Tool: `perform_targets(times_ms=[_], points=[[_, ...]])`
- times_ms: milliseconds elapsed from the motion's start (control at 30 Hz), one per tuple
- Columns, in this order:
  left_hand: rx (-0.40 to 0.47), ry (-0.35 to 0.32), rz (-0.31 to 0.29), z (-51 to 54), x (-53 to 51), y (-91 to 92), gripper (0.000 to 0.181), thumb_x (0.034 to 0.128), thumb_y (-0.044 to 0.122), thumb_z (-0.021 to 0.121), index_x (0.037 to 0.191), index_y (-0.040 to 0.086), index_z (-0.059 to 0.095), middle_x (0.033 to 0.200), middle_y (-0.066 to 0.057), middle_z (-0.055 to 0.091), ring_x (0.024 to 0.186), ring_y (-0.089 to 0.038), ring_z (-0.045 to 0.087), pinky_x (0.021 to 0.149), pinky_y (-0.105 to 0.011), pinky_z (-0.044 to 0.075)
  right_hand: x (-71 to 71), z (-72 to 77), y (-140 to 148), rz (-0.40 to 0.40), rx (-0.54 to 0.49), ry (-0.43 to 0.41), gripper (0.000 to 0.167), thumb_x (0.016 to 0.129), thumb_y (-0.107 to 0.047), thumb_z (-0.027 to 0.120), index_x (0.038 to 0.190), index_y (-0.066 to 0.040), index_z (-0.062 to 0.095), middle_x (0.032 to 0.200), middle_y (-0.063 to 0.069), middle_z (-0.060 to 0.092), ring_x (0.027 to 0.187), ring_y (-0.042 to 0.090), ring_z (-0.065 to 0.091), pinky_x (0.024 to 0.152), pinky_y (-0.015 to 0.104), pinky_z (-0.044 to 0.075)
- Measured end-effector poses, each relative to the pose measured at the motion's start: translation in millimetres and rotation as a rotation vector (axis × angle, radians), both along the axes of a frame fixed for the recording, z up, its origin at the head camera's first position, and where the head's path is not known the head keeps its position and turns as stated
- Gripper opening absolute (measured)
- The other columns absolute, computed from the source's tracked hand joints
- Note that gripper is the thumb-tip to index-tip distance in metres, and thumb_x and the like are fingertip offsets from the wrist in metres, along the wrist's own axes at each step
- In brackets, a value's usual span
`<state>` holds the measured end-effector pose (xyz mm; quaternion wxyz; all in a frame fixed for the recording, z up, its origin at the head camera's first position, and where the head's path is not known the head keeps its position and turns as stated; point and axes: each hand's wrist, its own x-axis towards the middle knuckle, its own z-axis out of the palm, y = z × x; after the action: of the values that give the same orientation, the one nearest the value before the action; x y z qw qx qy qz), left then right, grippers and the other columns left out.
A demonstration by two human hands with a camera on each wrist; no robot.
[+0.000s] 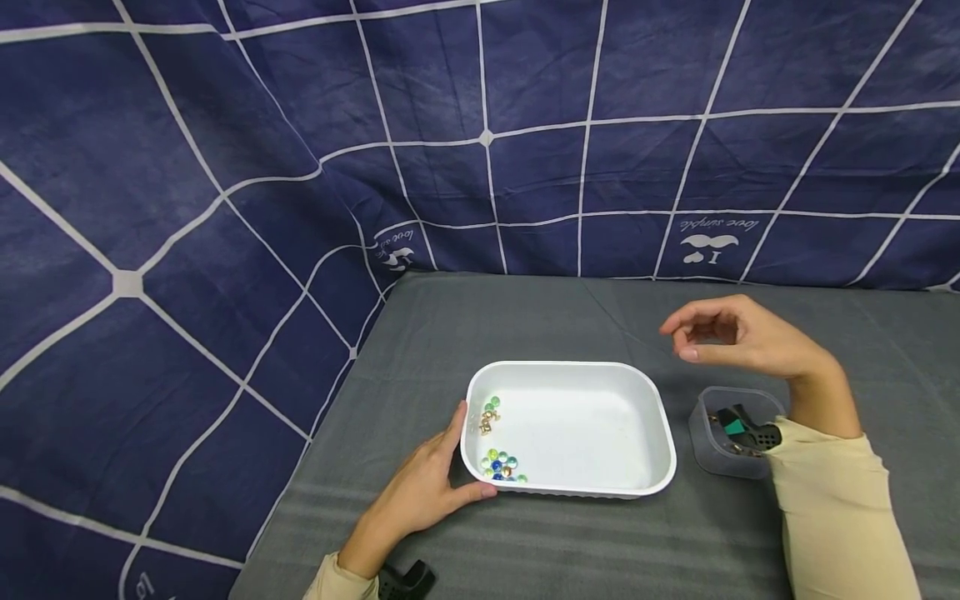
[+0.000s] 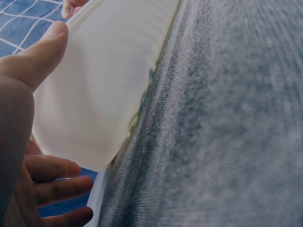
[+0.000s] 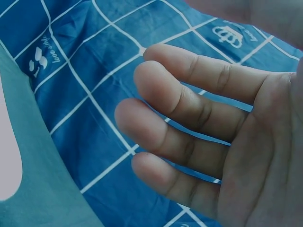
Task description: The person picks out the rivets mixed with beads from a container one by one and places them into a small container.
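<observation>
A white plastic tray (image 1: 577, 417) sits on the grey cloth, with small glass marbles (image 1: 498, 462) in its near left corner. Gold-coloured beads (image 1: 486, 421) and a couple of green marbles (image 1: 492, 403) lie along its left side. My left hand (image 1: 423, 483) holds the tray's near left corner, thumb along the near wall and fingers at the left side. In the left wrist view the thumb (image 2: 45, 54) presses the outer wall. Up and right of the tray, my right hand (image 1: 750, 337) hovers with loosely bent fingers. The right wrist view shows nothing in its palm (image 3: 260, 156).
A small clear plastic box (image 1: 705, 442) stands right of the tray, partly hidden by the right wrist; small brownish pieces are inside. Behind and to the left hangs a navy cloth (image 1: 540, 175) with white grid lines. Grey cloth (image 1: 420, 350) covers the surface.
</observation>
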<state>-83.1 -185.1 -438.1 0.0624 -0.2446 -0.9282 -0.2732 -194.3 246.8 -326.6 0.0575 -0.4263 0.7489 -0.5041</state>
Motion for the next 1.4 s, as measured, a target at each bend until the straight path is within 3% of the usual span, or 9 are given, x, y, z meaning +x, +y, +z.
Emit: perform_targets(times_ms=[300,1100,1400], points=[[0.010,0.000,-0.023,-0.7,-1.1,0.6,0.111,0.0796,0.053,0.078,0.156,-0.001,0.018,0.142,-0.027,0.049,0.125,-0.036,0.054,0.097,-0.049,0.047,-2.8,1.0,-13.2,0.014,0.006,-0.013,0.033,0.085,0.017,0.063,0.115,0.004,0.065,0.085,0.010,0.064,0.081,0.017,0.063,0.077,0.024,0.052],[0.017,-0.066,0.005,0.7,1.1,0.5,0.111,0.0806,0.055,0.076,0.156,-0.002,0.018,0.140,-0.027,0.050,0.123,-0.039,0.054,0.096,-0.051,0.046,-11.5,9.2,-45.3,-0.015,0.055,-0.039,0.024,0.088,0.011,0.065,0.112,0.006,0.064,0.083,0.007,0.065,0.078,0.017,0.063,0.075,0.025,0.052],[0.021,-0.050,-0.007,0.4,1.9,0.0,0.111,0.0812,0.056,0.075,0.156,-0.002,0.018,0.141,-0.026,0.049,0.124,-0.037,0.054,0.097,-0.051,0.046,-15.8,9.8,-61.5,-0.026,0.071,-0.056,0.023,0.089,0.008,0.066,0.111,0.008,0.064,0.083,0.008,0.064,0.079,0.017,0.062,0.077,0.025,0.053]])
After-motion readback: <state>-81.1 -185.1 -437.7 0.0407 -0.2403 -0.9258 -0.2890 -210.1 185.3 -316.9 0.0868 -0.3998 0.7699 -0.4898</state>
